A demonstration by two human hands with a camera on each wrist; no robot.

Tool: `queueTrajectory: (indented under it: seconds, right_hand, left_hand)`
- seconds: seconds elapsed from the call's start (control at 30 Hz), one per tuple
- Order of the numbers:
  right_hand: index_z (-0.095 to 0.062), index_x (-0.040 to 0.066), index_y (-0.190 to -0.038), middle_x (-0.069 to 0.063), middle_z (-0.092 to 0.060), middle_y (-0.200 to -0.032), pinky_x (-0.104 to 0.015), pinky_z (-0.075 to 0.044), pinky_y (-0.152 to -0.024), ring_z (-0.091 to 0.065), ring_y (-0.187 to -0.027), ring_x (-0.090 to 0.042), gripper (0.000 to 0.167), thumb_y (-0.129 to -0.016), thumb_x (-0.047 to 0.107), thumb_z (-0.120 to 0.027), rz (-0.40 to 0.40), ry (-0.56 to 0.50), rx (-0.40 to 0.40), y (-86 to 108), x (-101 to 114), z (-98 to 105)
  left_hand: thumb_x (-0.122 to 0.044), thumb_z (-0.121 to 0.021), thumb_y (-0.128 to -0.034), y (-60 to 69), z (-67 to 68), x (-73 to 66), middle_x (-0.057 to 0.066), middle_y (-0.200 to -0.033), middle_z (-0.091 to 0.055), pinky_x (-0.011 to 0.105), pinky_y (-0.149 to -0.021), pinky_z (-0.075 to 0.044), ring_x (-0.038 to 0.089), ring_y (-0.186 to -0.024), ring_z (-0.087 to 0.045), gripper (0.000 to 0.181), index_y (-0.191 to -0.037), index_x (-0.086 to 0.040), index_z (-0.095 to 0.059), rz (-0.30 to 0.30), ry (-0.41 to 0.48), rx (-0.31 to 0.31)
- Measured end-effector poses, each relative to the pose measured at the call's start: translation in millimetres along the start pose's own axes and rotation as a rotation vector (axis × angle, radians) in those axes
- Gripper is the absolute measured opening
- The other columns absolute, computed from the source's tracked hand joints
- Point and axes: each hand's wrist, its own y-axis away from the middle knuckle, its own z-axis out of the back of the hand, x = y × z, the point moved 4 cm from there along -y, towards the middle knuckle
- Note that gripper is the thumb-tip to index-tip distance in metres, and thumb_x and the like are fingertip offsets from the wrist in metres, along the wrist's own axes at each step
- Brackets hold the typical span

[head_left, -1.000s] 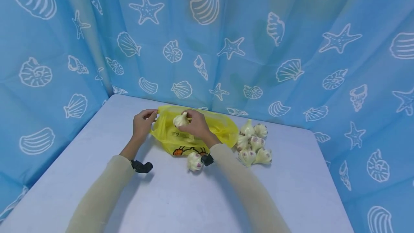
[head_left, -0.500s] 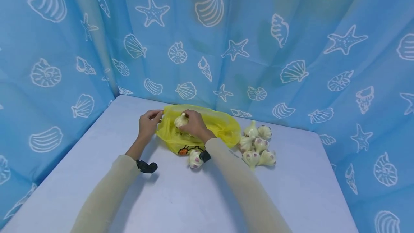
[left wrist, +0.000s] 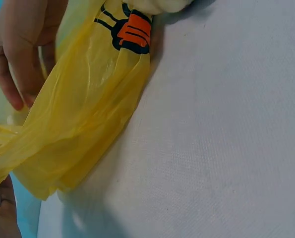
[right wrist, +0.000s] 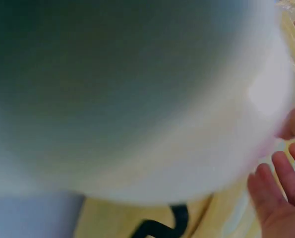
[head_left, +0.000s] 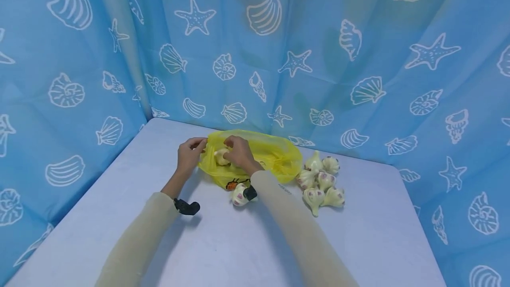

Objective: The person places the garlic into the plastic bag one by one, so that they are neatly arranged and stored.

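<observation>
Near middle of head view, yellow bag (head_left: 275, 163) lies on white table (head_left: 223, 247). Left hand (head_left: 189, 157) pinches bag's left edge, thumb and fingers together. Right hand (head_left: 240, 152) over bag, fingers apart. One garlic bulb (head_left: 220, 157) in bag's left part, by right thumb; can't tell if they touch. Another bulb (head_left: 238, 195) below middle, in front of bag, partly behind black wrist camera (head_left: 250, 193). Six bulbs (head_left: 326, 181) bunched right of middle, beside bag. Blue curtain (head_left: 311, 17) across top.
</observation>
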Motion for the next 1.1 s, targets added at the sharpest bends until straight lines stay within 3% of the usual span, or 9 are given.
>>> queueTrajectory:
  seconds: [0.23,0.47,0.6,0.7,0.9,1.1]
  right_hand:
    - [-0.065,0.004,-0.122,-0.007,-0.063,-0.122,-0.035,-0.050,-0.094,-0.057,-0.114,-0.022,0.043,-0.082,0.016,-0.077,-0.002,0.088,0.035,-0.1,-2,-10]
    - [-0.061,0.005,-0.126,-0.008,-0.055,-0.128,-0.031,-0.044,-0.101,-0.052,-0.117,-0.021,0.049,-0.084,0.024,-0.076,0.129,0.343,0.091,-1.1,4,-19]
    - [-0.058,0.007,-0.129,-0.007,-0.053,-0.130,-0.030,-0.043,-0.102,-0.051,-0.118,-0.020,0.049,-0.086,0.024,-0.073,0.132,0.379,0.115,-1.4,1,-24]
    - [-0.060,0.008,-0.126,-0.004,-0.058,-0.124,-0.030,-0.046,-0.099,-0.054,-0.113,-0.018,0.046,-0.084,0.021,-0.075,0.106,0.294,0.079,-3.8,0,-24]
    - [-0.065,0.009,-0.117,0.001,-0.066,-0.108,-0.031,-0.053,-0.081,-0.059,-0.096,-0.015,0.042,-0.079,0.014,-0.080,0.048,0.013,-0.056,-7.4,-1,-19]
    - [-0.063,0.005,-0.120,-0.007,-0.066,-0.113,-0.035,-0.055,-0.083,-0.061,-0.103,-0.022,0.041,-0.083,0.017,-0.077,-0.061,-0.125,-0.157,-5.5,-8,-17]
  left_hand:
    - [-0.028,-0.062,-0.0962,1.3,3.2,5.8,0.009,-0.108,-0.066,0.029,-0.079,-0.056,0.021,-0.095,-0.061,0.029,-0.112,-0.005,-0.069,0.035,-0.027,-0.005]
    - [-0.030,-0.062,-0.0959,2.7,4.9,9.7,0.009,-0.109,-0.066,0.031,-0.080,-0.056,0.021,-0.095,-0.061,0.030,-0.113,-0.006,-0.069,0.042,-0.043,-0.002]
    - [-0.031,-0.061,-0.0962,3.7,5.1,9.7,0.009,-0.110,-0.065,0.031,-0.081,-0.056,0.021,-0.096,-0.062,0.031,-0.114,-0.006,-0.069,0.029,-0.048,0.009]
    - [-0.031,-0.061,-0.0961,3.1,6.3,9.0,0.008,-0.110,-0.065,0.029,-0.080,-0.056,0.021,-0.096,-0.062,0.031,-0.114,-0.007,-0.069,0.026,-0.047,0.001]
    - [-0.029,-0.062,-0.0959,3.4,7.5,5.3,0.008,-0.109,-0.065,0.027,-0.078,-0.056,0.020,-0.096,-0.062,0.029,-0.113,-0.006,-0.069,0.021,-0.047,-0.003]
    - [-0.028,-0.063,-0.0957,3.5,5.5,0.0,0.008,-0.110,-0.065,0.031,-0.079,-0.057,0.020,-0.098,-0.061,0.029,-0.112,-0.005,-0.070,-0.016,-0.025,0.007]
